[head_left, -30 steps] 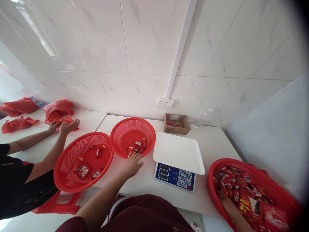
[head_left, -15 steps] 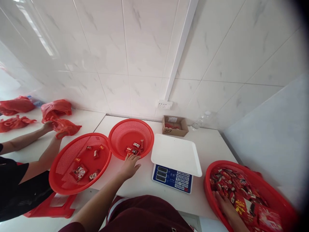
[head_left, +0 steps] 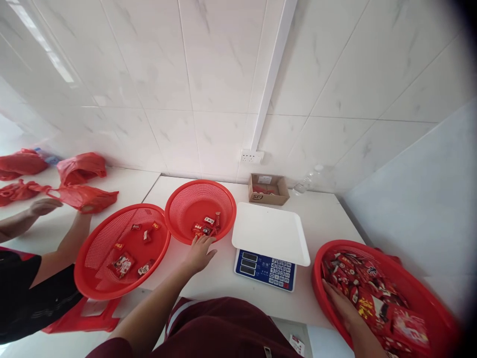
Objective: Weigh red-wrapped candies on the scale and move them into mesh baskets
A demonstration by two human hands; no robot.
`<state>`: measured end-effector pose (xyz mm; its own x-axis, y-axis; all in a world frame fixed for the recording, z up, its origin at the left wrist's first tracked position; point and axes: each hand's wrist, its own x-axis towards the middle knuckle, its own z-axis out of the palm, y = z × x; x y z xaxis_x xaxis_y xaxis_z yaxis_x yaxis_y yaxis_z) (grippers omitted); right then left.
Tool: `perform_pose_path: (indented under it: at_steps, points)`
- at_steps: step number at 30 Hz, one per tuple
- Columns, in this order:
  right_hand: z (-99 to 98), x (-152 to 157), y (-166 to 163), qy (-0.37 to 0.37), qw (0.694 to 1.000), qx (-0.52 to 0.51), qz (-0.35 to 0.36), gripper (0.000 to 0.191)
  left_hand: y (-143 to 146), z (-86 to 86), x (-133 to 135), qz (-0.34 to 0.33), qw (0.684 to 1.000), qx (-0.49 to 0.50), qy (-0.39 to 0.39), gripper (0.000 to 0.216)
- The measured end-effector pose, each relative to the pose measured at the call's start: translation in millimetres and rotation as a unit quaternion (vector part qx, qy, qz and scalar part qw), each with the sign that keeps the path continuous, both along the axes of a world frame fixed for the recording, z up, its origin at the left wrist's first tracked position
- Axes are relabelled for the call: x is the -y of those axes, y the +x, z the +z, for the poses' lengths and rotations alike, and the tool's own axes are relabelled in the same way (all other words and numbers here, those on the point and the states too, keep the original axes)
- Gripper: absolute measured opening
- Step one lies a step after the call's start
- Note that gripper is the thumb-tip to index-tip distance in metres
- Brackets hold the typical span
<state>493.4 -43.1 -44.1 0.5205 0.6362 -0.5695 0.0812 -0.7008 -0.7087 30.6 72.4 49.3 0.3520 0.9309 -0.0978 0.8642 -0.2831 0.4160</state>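
At the near rim of the middle red basket (head_left: 175, 232), my left hand (head_left: 201, 252) rests with its fingers over the edge and its thumb apart. Close to the fingertips are several small wrapped candies (head_left: 208, 220), lying on the basket's bottom. On the right, my right hand (head_left: 341, 301) reaches inside a larger red basket (head_left: 436, 303), along its left wall. Its fingers are stretched out against a heap of red snack packets (head_left: 367, 288), and their tips are partly hidden. Between the two hands stands a digital scale (head_left: 263, 271) with a white tray (head_left: 270, 231) on top.
Another red basket (head_left: 100, 288) with several packets stands left. Beyond it, a co-worker's hands (head_left: 44, 206) handle a red plastic bag (head_left: 93, 199). A cardboard box (head_left: 268, 191) and a clear plastic bottle (head_left: 309, 181) are by the wall, below a socket (head_left: 252, 156).
The co-worker's far hand has moved left, stretching part of the red bag. My right hand has shifted slightly along the basket's wall; my left hand stays at the rim. The view has shifted a little.
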Motion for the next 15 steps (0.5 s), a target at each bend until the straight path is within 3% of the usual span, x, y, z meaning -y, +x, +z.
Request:
perform_pose_path:
  at_steps: [5, 10, 13, 15]
  points:
    - [25.7, 2, -13, 0.011, 0.997, -0.07, -0.025, 0.072, 1, 0.5, -1, -0.001, 1.0, -0.004, -0.005, 0.033]
    - [47.9, 2, -21, -0.022, 0.999, -0.019, 0.015, 0.071, 2, 0.0, -1, 0.002, 1.0, -0.012, -0.004, 0.033]
    - [57.5, 1, -24, -0.02, 0.999, 0.024, 0.025, 0.077, 2, -1.0, -1, 0.002, 1.0, -0.01, -0.003, 0.033]
    - [62.6, 0, -23, -0.004, 0.997, 0.067, 0.04, 0.07, 2, -1.8, -1, 0.003, 1.0, -0.006, -0.001, 0.033]
